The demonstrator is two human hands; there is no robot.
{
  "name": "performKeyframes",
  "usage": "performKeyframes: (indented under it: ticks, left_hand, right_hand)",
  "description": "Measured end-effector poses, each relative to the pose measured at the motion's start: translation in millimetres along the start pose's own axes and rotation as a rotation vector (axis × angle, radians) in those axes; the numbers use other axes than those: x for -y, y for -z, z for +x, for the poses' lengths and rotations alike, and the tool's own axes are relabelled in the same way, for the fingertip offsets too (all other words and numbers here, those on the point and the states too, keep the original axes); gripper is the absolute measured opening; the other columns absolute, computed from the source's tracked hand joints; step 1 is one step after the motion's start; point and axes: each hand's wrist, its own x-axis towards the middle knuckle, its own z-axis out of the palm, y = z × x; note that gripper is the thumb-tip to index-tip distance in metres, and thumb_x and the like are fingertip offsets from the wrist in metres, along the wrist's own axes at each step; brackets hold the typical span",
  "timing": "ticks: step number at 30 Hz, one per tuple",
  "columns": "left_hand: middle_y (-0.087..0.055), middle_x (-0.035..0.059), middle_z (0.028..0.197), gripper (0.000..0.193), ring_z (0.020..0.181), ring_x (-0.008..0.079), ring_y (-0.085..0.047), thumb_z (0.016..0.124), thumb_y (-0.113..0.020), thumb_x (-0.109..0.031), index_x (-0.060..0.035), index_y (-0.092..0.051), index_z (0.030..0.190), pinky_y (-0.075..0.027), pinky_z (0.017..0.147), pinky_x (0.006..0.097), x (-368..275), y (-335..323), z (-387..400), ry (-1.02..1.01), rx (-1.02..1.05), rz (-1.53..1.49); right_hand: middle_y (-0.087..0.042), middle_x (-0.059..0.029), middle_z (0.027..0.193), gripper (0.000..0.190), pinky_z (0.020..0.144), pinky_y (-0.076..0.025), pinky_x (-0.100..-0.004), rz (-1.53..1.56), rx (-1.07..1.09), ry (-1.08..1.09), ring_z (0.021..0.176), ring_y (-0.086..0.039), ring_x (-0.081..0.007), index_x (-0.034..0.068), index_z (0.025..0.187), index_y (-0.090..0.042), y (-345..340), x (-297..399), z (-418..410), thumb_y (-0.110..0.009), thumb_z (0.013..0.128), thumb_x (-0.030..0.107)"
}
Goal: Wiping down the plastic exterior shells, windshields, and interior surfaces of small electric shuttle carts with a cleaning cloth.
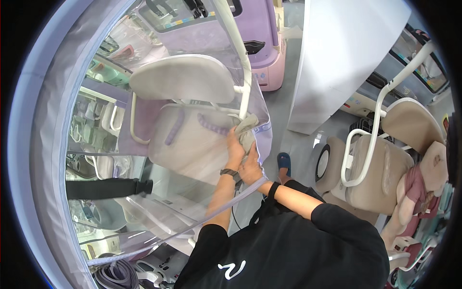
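Note:
Before me is a vehicle seat (191, 151) with a padded backrest (182, 77) and a white tubular frame (246, 79), seen largely through a clear plastic cover (173, 213). My left hand (235, 151), with a dark watch on its wrist, grips a greyish cloth (247, 132) beside the frame tube. Close against it, my right hand (251, 169) pinches the cover's edge at its light purple hem (265, 139), fingertips by the cloth. How far the cloth wraps over the edge is partly hidden by my fingers.
A white panel (335, 54) stands ahead to the right, near a purple and pink vehicle body (261, 54). On my right is another vehicle with a beige seat (379, 173). A black strap (108, 188) hangs at left. Coiled grey tubing (117, 274) lies below.

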Motion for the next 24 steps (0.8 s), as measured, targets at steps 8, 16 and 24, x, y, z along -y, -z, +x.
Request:
performKeyframes:
  ticks: [8, 16, 24]
  left_hand:
    - [-0.058, 0.0201, 0.139, 0.056, 0.126, 0.0288, -0.058, 0.098, -0.069, -0.015, -0.0018, -0.046, 0.147, -0.048, 0.107, 0.0396, 7.0, 45.4, 17.2, 0.224, 0.186, -0.132]
    - [-0.054, 0.0163, 0.146, 0.069, 0.131, 0.0272, -0.056, 0.103, -0.065, -0.035, -0.0034, -0.037, 0.157, -0.046, 0.112, 0.0392, -6.9, 81.5, 25.9, 0.442, 0.466, -0.453]
    - [-0.056, 0.0151, 0.145, 0.064, 0.129, 0.0261, -0.058, 0.106, -0.061, -0.041, -0.0064, -0.04, 0.156, -0.05, 0.108, 0.0419, 35.9, 74.1, 60.0, 0.515, 0.602, -0.773]
  right_hand:
    - [-0.012, -0.0482, 0.157, 0.096, 0.126, -0.019, -0.0584, 0.087, 0.127, 0.049, 0.149, -0.018, -0.0619, -0.015, 0.159, 0.004, -29.9, 6.3, 36.5, -0.059, 0.092, 0.011]
    - [-0.017, -0.0474, 0.155, 0.089, 0.123, -0.02, -0.0613, 0.156, -0.005, 0.055, 0.145, -0.022, -0.0627, -0.013, 0.16, -0.01, -71.5, 4.5, 59.0, -0.06, 0.096, 0.022]
    - [-0.021, -0.04, 0.159, 0.084, 0.123, -0.02, -0.0594, 0.1, -0.224, 0.029, 0.146, -0.024, -0.0588, -0.006, 0.162, -0.017, -73.6, 18.1, 66.5, -0.062, 0.097, 0.022]
